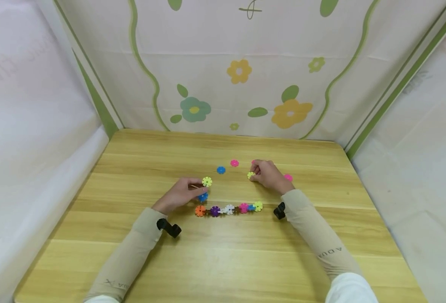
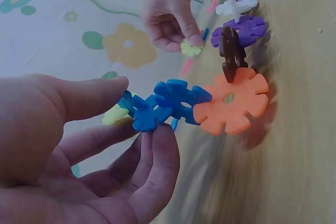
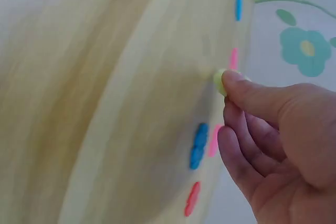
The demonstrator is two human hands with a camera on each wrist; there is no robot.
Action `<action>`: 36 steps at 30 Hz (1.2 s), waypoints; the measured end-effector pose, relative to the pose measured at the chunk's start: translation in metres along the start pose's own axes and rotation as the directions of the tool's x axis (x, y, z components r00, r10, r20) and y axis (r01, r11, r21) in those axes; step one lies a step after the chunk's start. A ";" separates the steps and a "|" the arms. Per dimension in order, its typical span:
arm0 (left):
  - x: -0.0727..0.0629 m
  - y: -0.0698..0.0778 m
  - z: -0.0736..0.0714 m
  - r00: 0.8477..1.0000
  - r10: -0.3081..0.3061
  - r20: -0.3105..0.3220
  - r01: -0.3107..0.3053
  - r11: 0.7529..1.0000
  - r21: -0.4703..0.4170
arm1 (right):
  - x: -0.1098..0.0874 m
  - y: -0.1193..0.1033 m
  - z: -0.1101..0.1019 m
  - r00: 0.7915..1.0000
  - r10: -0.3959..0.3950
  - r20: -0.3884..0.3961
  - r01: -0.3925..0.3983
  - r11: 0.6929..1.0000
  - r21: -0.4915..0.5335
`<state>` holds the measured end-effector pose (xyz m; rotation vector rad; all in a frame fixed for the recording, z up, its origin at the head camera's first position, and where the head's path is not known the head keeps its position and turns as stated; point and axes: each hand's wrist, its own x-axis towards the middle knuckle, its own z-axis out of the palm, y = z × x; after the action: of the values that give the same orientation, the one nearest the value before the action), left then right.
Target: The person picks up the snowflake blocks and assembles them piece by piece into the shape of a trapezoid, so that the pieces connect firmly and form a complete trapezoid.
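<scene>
My left hand (image 1: pixel 179 194) pinches blue snowflake discs (image 2: pixel 152 116) between thumb and fingers in the left wrist view. A yellow-green disc (image 1: pixel 206 182) sits at the far end of this piece, beyond the fingers. The blue discs meet an orange disc (image 2: pixel 231 100), the left end of a slotted-together chain lying along the table. Further along come a purple disc (image 1: pixel 214 211), a white disc (image 1: pixel 229 209), a pink disc (image 1: pixel 243 208) and a yellow end disc (image 1: pixel 258 206), with brown ones between. Farther back, my right hand (image 1: pixel 269 174) pinches a loose yellow-green disc (image 3: pixel 219 81), partly hidden by the thumb.
Loose discs lie on the wooden table (image 1: pixel 226 261) around the right hand: a blue disc (image 1: pixel 221 170), a pink disc (image 1: pixel 234 163) and another pink disc (image 1: pixel 288 177). Behind the table's back edge hangs a flower-patterned cloth (image 1: pixel 215 84); white cloth also flanks both sides.
</scene>
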<state>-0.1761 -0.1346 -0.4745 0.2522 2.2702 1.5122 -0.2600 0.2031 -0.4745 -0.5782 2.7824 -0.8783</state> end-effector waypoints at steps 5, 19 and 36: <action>0.001 0.003 0.001 1.000 -0.016 0.006 0.016 1.000 0.010 | -0.002 -0.014 -0.001 0.997 -0.082 0.012 0.081 0.995 0.061; 0.003 0.004 0.003 1.000 0.016 -0.011 -0.015 0.999 0.051 | -0.009 -0.062 0.020 0.965 -0.262 0.034 0.255 0.958 0.133; 0.004 0.003 0.004 1.000 0.023 0.004 -0.023 1.000 -0.009 | -0.005 -0.077 0.045 0.956 -0.292 -0.034 0.294 0.948 0.125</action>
<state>-0.1785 -0.1282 -0.4738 0.2795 2.2644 1.5320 -0.2192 0.1238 -0.4665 -0.9838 2.6672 -1.1129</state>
